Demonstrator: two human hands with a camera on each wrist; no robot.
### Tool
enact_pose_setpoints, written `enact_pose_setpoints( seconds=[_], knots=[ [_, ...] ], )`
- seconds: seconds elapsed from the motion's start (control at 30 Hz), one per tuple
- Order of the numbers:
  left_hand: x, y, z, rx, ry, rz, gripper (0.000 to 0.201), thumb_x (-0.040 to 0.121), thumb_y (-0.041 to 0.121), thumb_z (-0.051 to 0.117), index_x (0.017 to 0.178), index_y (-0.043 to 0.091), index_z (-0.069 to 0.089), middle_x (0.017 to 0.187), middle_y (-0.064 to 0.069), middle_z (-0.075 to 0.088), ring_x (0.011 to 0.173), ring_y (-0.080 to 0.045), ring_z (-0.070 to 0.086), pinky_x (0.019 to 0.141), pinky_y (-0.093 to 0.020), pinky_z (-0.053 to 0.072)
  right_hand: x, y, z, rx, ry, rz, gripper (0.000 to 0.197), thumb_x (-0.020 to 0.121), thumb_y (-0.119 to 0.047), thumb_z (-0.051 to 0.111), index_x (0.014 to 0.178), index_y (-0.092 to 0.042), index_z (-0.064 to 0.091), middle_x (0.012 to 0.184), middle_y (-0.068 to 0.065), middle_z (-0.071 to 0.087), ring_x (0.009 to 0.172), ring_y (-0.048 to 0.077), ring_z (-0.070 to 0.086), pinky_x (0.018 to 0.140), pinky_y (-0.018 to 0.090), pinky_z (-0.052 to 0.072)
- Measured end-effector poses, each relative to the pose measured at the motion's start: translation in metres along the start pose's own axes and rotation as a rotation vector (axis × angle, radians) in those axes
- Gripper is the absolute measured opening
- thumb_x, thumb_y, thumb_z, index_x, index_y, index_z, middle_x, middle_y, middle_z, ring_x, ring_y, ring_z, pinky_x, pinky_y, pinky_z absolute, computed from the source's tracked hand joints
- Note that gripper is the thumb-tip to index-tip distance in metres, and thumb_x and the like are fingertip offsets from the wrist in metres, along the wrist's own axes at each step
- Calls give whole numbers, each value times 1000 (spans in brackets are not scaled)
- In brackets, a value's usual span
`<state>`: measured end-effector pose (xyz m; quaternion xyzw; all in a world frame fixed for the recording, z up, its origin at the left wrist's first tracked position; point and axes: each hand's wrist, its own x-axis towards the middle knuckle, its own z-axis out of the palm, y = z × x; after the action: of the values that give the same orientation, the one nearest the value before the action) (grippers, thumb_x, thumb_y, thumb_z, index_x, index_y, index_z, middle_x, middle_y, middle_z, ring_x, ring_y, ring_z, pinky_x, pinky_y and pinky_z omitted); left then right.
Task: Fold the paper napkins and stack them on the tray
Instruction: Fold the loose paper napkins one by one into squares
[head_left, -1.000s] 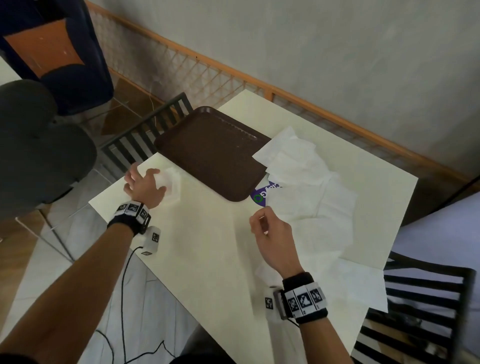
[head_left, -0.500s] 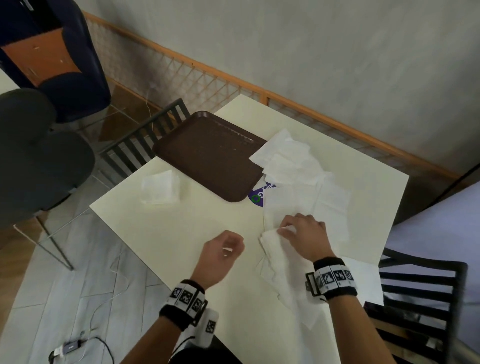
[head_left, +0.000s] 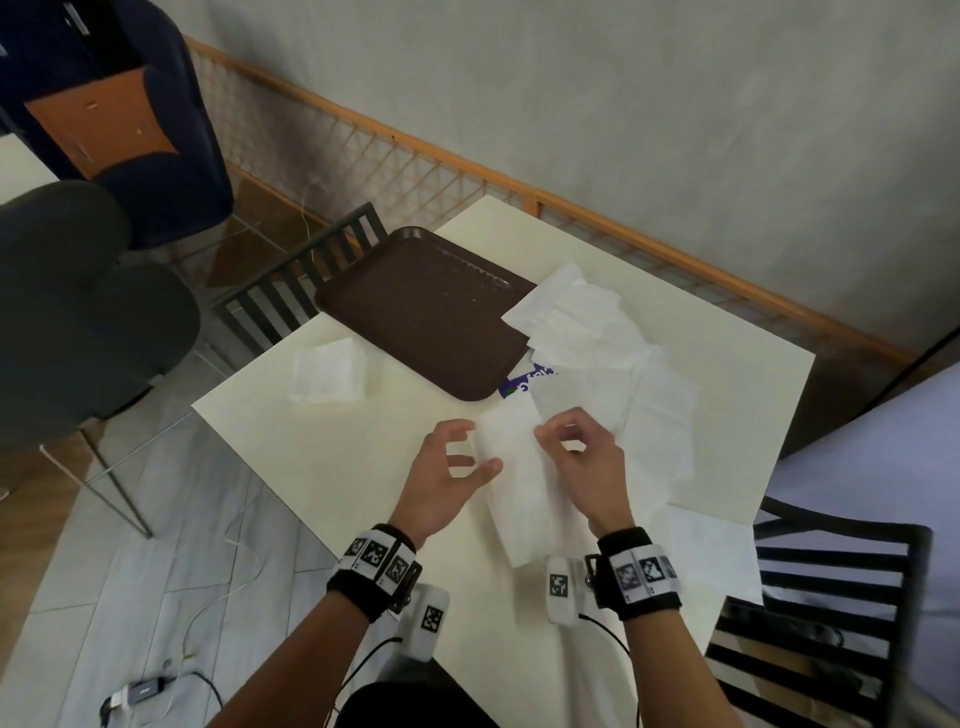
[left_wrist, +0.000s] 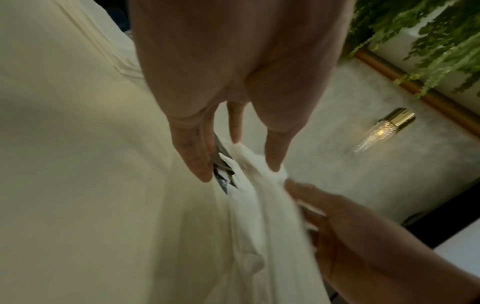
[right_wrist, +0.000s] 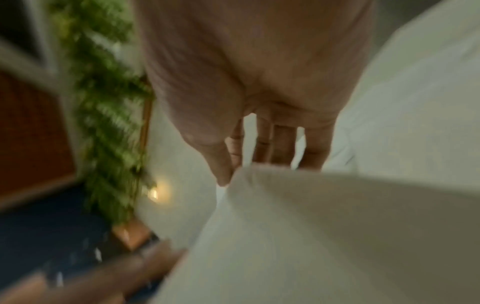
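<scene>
Grey plaster wall and a wooden lattice rail back a pale square desk (head_left: 291, 467) with dark slatted chairs at its left and right sides. One brown tray (head_left: 415, 312) lies bare at the far left corner. One folded napkin (head_left: 328, 375) sits on the desk beside the tray's left edge, near the desk's left edge, not on the tray. A loose pile (head_left: 613, 364) of unfolded napkins spreads from the tray's right edge toward the near right corner; they overlap, so I cannot count them. A purple label (head_left: 524, 385) peeks out under the pile.

Near the front edge, the right hand (head_left: 587, 467) pinches the top edge of one napkin (head_left: 519, 493) between thumb and curled fingers, lifting it. The left hand (head_left: 447, 478) has fingers spread and loosely bent at that napkin's left side, thumb touching the paper; it does not clearly grip.

Likely risks: the thin paper may tear or crease crooked if both hands pull unevenly; a second sheet from the pile may cling and lift along; the fold may spring open when released. The folded napkin could be left off the tray, since it lies apart from it.
</scene>
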<state>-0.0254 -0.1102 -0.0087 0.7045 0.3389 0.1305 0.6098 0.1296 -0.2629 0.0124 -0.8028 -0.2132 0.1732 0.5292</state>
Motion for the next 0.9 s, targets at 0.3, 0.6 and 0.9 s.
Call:
enact_pose_setpoints(
  seconds=[0.3, 0.6, 0.9],
  knots=[
    [-5, -11, 0, 31, 126, -13, 40, 95, 39, 81, 128, 29, 62, 126, 8, 66, 113, -8, 67, 88, -19, 56, -19, -13, -2, -6, -120, -109, 22, 100, -23, 81, 87, -19, 64, 84, -8, 70, 82, 13, 67, 75, 22, 51],
    [-27, 62, -5, -353, -103, 38, 25, 104, 28, 69, 119, 9, 75, 114, -5, 81, 107, -21, 77, 94, -38, 63, -25, -46, -12, 354, -79, -42, 23, 112, -33, 64, 104, -14, 52, 71, 22, 48, 71, 28, 46, 75, 47, 46],
    [-25, 85, -21, -30, 14, 207, 15, 97, 20, 80, 113, 19, 80, 96, 5, 84, 91, -13, 80, 80, -28, 64, -28, -47, -8, 338, -142, -52, 34, 100, -23, 81, 81, -3, 61, 76, 20, 47, 73, 21, 44, 71, 37, 39]
  ],
)
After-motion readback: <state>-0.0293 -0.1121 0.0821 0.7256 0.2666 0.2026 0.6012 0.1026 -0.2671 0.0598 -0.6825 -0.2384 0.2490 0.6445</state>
